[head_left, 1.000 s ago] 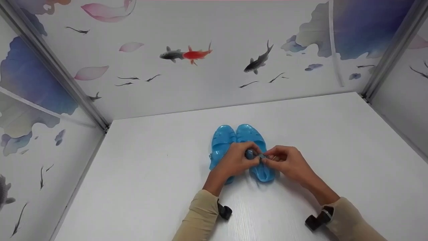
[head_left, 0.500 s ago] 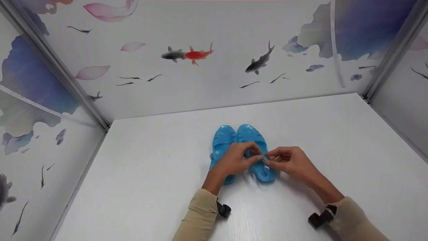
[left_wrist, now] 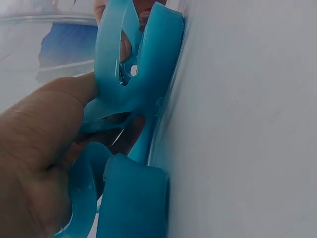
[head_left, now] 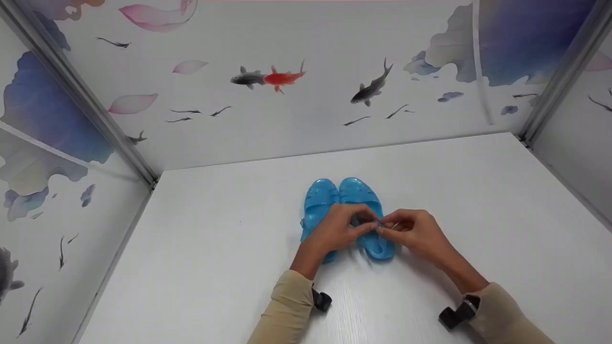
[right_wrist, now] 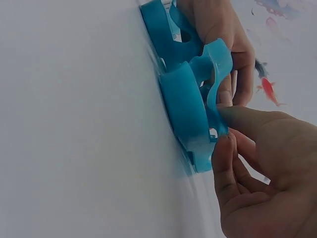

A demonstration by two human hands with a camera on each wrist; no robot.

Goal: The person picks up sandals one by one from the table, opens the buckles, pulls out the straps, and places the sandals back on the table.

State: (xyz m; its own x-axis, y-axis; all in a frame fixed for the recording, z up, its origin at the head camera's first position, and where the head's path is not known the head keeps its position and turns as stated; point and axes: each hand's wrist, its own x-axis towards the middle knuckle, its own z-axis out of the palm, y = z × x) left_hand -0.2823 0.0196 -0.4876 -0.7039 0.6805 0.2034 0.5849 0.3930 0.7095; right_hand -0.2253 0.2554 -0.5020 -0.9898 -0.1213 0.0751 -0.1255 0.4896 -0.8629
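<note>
A pair of translucent blue jelly sandals lies on the white table, toes pointing away. The left sandal (head_left: 321, 191) is partly covered by my left forearm and hand. Reaching over the right sandal (head_left: 357, 190), my left hand (head_left: 337, 228) pinches its strap near the outer side. My right hand (head_left: 418, 235) meets it there, thumb and fingertips pinching the strap (right_wrist: 221, 57) from the right. The fingertips of both hands nearly touch. Fingers mostly hide the fastening; a small opening shows near the right fingertips in the right wrist view.
The white tabletop (head_left: 215, 248) extends around the sandals. A back panel (head_left: 315, 119) printed with fish and petals stands behind it, with side panels left and right. Each wrist carries a small black camera (head_left: 322, 302).
A second ago the strap piece showed between the fingertips; now the fingers largely cover it. My right hand has shifted slightly to the right, and the fingertips have made small movements. Both sandals stay put.
</note>
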